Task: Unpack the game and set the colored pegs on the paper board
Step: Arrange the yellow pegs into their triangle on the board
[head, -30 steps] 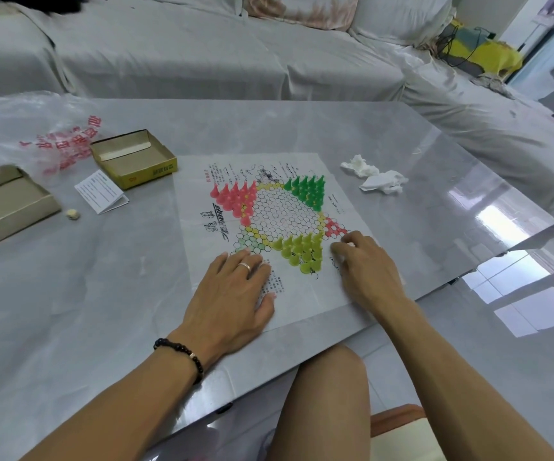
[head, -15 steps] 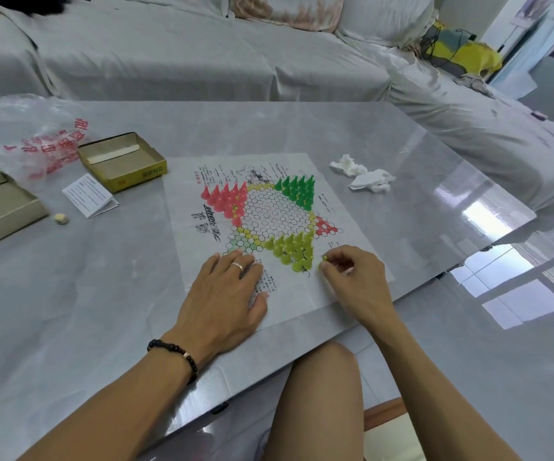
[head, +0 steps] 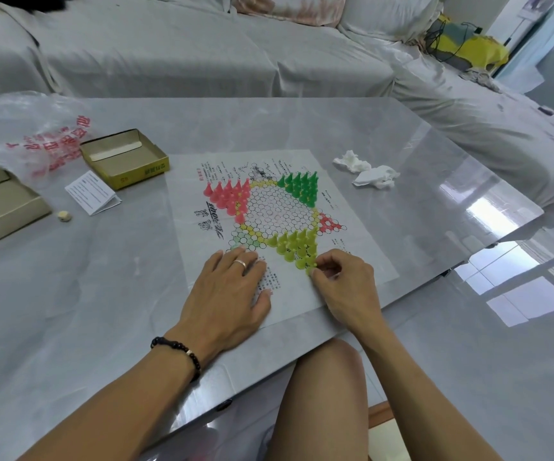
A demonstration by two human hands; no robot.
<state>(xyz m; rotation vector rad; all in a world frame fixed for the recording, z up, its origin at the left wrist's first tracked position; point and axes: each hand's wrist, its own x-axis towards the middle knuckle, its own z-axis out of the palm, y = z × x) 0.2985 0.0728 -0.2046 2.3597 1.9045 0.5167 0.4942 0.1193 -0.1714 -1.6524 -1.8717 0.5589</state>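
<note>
Paper board (head: 302, 294) sits center frame on the tabletop (head: 69, 294). Left hand (head: 227, 294) lies flat, fingers straight, pressing the board's lower edge. Right hand (head: 347, 287) has fingers curled, pinching a yellow-green peg (head: 311, 270) at the bottom tip of the yellow-green pegs (head: 294, 244). Pink pegs (head: 229, 196) fill the left point, green pegs (head: 302, 186) the upper right. Open box (head: 126, 158) at upper left.

Bright, soft daylight comes from the right, leaving white window glare on the glossy table (head: 488, 207) and floor (head: 528, 301). Shadows are faint. Wide-angle distortion bends the far edges, and the far-left corner is smeared.
</note>
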